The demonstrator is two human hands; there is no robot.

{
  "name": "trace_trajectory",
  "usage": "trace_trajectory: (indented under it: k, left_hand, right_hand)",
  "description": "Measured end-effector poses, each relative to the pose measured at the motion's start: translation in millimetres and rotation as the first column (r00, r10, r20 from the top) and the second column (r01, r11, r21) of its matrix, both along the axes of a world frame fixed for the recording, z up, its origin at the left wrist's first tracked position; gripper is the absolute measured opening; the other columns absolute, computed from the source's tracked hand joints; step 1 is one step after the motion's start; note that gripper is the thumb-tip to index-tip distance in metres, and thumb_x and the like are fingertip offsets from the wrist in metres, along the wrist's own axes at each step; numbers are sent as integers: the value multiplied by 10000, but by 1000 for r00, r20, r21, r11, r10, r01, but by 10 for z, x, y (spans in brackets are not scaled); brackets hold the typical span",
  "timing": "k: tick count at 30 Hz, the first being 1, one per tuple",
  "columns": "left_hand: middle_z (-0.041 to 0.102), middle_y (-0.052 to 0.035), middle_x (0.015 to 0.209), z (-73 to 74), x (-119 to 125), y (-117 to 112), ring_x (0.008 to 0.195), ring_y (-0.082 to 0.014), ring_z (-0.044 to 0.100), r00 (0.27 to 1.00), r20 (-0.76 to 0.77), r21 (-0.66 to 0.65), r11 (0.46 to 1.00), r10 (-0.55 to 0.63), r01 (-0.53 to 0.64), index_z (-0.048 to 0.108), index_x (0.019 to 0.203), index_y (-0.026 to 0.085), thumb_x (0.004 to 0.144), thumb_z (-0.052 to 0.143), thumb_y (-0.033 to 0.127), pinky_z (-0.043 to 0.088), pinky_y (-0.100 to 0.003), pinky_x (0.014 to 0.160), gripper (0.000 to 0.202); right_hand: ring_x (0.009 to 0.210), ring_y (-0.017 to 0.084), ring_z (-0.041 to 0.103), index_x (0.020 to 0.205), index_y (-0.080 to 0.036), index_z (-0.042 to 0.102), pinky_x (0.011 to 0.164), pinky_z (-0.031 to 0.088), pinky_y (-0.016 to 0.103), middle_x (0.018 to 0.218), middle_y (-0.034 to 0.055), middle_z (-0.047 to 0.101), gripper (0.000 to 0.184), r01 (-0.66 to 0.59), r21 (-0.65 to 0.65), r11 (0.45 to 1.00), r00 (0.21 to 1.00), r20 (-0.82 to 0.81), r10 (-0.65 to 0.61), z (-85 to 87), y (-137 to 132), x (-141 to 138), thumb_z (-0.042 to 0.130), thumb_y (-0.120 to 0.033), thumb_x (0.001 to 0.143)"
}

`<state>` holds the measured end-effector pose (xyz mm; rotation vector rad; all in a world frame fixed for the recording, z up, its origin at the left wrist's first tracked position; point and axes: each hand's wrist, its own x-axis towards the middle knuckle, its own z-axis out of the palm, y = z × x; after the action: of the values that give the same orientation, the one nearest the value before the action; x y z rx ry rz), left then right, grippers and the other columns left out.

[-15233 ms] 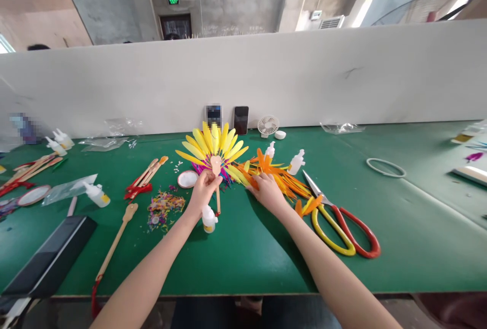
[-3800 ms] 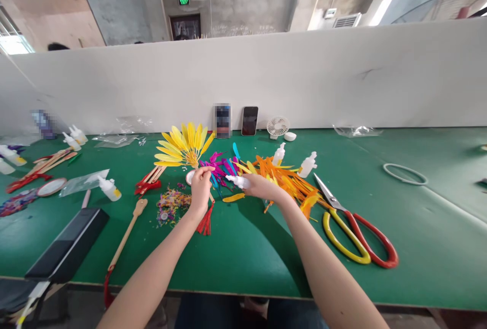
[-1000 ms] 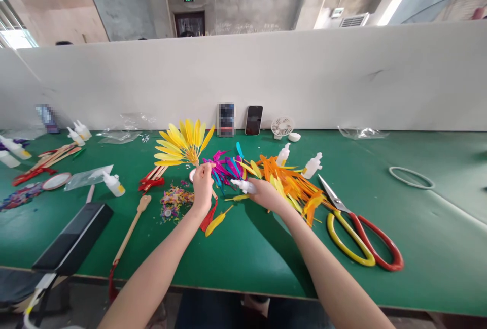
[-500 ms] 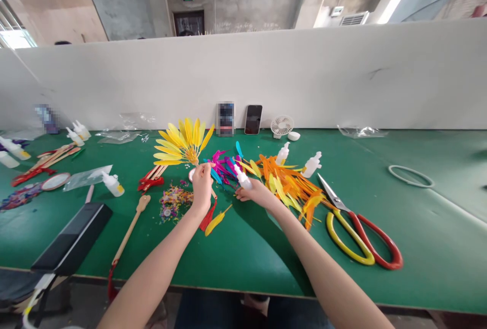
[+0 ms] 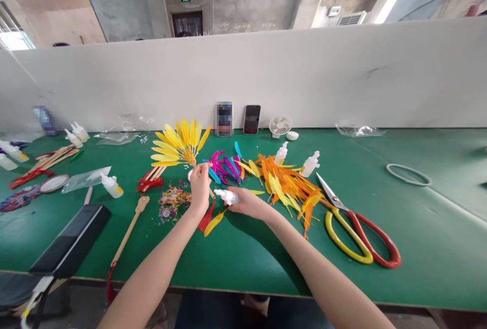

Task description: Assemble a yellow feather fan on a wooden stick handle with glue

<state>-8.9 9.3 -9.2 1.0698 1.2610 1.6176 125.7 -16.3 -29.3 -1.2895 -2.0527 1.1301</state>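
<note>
My left hand (image 5: pixel 199 187) is closed on the wooden handle of a fan of yellow feathers (image 5: pixel 178 144), which spreads up and to the left over the green table (image 5: pixel 251 253). A red tassel (image 5: pixel 206 217) hangs from the handle below the hand. My right hand (image 5: pixel 249 203) is closed on a small white glue bottle (image 5: pixel 227 196), whose nozzle points left toward the handle. A loose yellow feather (image 5: pixel 213 223) lies just below both hands. Pink and blue feathers (image 5: pixel 225 167) lie behind them, and a pile of orange and yellow feathers (image 5: pixel 289 185) lies to the right.
Large scissors with yellow and red handles (image 5: pixel 353 227) lie right of the orange pile. Two white bottles (image 5: pixel 296 159), a small fan (image 5: pixel 279 126) and a phone (image 5: pixel 251 119) stand by the partition. Left are feather scraps (image 5: pixel 172 200), wooden handles (image 5: pixel 129 227), a black box (image 5: pixel 68 240). A white ring (image 5: pixel 408 174) lies right.
My right hand has drawn the glue bottle down and left, turning its nozzle from upright to pointing at the fan handle. My left hand and the fan have stayed almost still.
</note>
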Motion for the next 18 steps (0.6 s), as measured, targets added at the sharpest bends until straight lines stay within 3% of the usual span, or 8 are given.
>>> trace_trajectory:
  k: [5,18]
  left_hand:
    - [247,66,495,-13,-6,13,418,-51,239,999,46,-6,1000,-27,27,568,673,157,717,511,322,203,-210,402,180]
    - [242,78,452,-40,-20,52,387,-42,232,995,96,34,999,-41,38,564,665,147,714,518,308,188,-202,387,174]
  right_hand:
    - [610,104,460,707,-170,479,549,301,191,638,-39,501,145,-52,68,996,988,151,41,59,-49,-12,488,-65,607]
    - [605,111,457,735,-166,512,546,284,196,669,-12,528,164,-122,85,989,961,260,96,134,-94,-9,495,-58,613]
